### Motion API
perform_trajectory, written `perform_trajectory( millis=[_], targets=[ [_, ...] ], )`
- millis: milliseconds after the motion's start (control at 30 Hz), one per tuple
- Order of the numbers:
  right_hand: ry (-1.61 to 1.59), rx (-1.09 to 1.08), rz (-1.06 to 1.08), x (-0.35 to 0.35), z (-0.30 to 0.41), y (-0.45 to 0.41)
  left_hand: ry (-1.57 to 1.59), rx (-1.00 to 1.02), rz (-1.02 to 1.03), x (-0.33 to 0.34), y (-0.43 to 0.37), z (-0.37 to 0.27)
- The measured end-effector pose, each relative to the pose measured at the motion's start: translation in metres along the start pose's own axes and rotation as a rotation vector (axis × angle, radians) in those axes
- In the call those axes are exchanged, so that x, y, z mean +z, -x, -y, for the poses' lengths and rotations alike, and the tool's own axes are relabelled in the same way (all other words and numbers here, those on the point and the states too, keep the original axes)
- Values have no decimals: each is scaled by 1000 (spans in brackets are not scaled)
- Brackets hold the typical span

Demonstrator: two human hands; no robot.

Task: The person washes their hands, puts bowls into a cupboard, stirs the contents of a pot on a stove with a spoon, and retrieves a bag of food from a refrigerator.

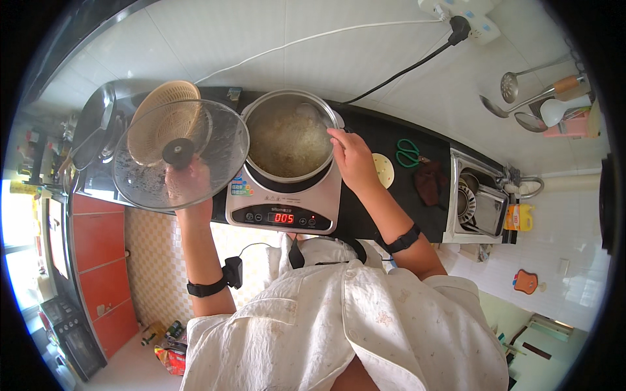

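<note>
In my left hand (191, 183) is a clear glass pot lid (222, 146), held by its black knob (178, 153) and tilted; moisture beads the glass. My right hand (353, 159) is at the right rim of a metal pot (255, 163), its fingertips touching or nearly touching the edge. Whether those fingers grip a handle there is hidden. Steam hazes the cloudy, brownish liquid (288, 141) inside, where a rounded shape near the far wall is blurred. Under the pot stands an induction cooker (283, 200) with a lit red display.
A tan plastic colander (166, 105) sits behind the lid. Right of the cooker are a pale round perforated piece (383, 171), green-handled scissors (407, 152) and a dark brown cloth (430, 183). Farther right, a sink (452, 215) holds dishes. Black and white cords (391, 78) cross the tiled wall.
</note>
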State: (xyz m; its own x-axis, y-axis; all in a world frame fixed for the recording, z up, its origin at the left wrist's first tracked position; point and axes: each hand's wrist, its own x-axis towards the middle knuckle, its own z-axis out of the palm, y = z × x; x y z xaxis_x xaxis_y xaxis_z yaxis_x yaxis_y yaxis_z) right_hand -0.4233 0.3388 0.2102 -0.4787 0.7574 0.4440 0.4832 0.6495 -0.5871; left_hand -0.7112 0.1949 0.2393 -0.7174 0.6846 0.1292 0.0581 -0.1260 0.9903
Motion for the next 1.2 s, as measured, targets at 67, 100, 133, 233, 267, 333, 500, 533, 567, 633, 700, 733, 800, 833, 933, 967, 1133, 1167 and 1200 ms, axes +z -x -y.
perform_trajectory(
  millis=[67, 100, 133, 233, 267, 333, 500, 533, 567, 633, 700, 733, 800, 833, 933, 967, 1133, 1167, 1200],
  targets=[
    [-20, 28, 18, 5, 4, 2, 99, -23, 4, -1, -1, 4],
    [-22, 69, 31, 7, 6, 3, 255, -86, 18, -3, -2, 7],
    [-25, 110, 45, 9, 8, 5, 333, -118, 26, -4, -2, 8],
    [-242, 257, 62, 10, 14, 9, 359, -131, 15, -1, 0, 6],
    [-240, 259, 60, 10, 14, 10, 342, -125, 10, -1, 0, 7],
    [-448, 496, 93, 9, 15, 12, 298, -54, 44, -3, -2, 12],
    [-763, 651, 110, 3, 9, 17, 361, -123, 32, 4, -1, -1],
    [-854, 670, 110, 2, 8, 18, 382, -144, -4, 5, -1, -1],
    [-854, 670, 107, 0, 9, 20, 382, -143, -1, 8, 0, -3],
    [-913, 655, 53, -4, 16, 20, 311, -154, -83, 12, 1, -7],
    [-922, 607, 48, -8, 17, 19, 268, -138, -49, 7, -1, 0],
    [-930, 558, 46, -10, 18, 19, 226, -122, -17, 5, -2, 2],
    [-932, 522, 37, -12, 18, 18, 243, -135, -31, 9, -2, 0],
    [-934, 486, 31, -12, 18, 17, 260, -150, -49, 12, -2, -2],
    [-851, 389, 9, -15, 20, 14, 353, -160, -55, 18, -1, -7],
    [-851, 390, 6, -15, 19, 11, 352, -161, -51, 17, -2, -5],
    [-404, 122, -11, -17, 7, 0, 210, -105, 19, 15, -2, -1],
    [-403, 124, -12, -18, 3, 0, 209, -106, 21, 15, -2, 0],
    [-261, 54, -2, -19, 0, 0, 237, -111, 25, 15, -2, 2]
  ],
)
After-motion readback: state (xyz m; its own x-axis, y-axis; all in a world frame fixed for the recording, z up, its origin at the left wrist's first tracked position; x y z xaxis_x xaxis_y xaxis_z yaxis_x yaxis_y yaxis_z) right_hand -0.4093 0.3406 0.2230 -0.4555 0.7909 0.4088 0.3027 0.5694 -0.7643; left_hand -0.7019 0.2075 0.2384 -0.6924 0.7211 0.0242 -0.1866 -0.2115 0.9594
